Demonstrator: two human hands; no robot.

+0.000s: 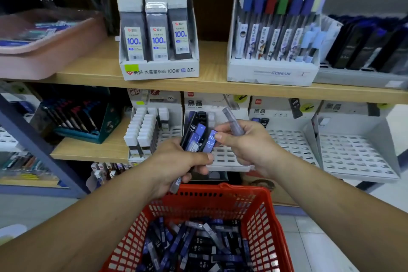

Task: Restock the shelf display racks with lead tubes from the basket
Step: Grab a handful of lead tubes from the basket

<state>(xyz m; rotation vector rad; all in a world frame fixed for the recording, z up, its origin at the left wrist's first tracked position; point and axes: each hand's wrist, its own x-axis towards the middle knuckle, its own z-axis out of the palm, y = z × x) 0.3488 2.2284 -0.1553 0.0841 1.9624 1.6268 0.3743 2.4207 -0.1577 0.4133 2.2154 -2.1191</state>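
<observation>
The left hand (176, 162) grips a fanned bundle of lead tubes (198, 137), black and blue. About four show above the fingers, and the exact count cannot be told. The right hand (250, 147) curls round one translucent grey tube (234, 122) that tilts up to the left, and its thumb touches the rightmost blue tube of the bundle. Both hands are above the far rim of the red basket (223, 188), where a heap of loose tubes (198, 247) lies, too many to count. Both hands cover the front of a white slotted rack (223, 158) on the lower shelf, which has a few dark tubes at its back. Two more slotted racks follow toward the shelf's right end, the middle rack (291, 140) and the right rack (353, 154). Left of the hands stands a rack of white-capped tubes (143, 134), and a teal box (92, 137) of pens sits toward the left end. On the upper shelf (212, 86), a white box (159, 71) at the front edge holds three "100" packs. To its right is a CONAN box (273, 74) of coloured-cap tubes, with a pink tray (44, 59) at the left end.
</observation>
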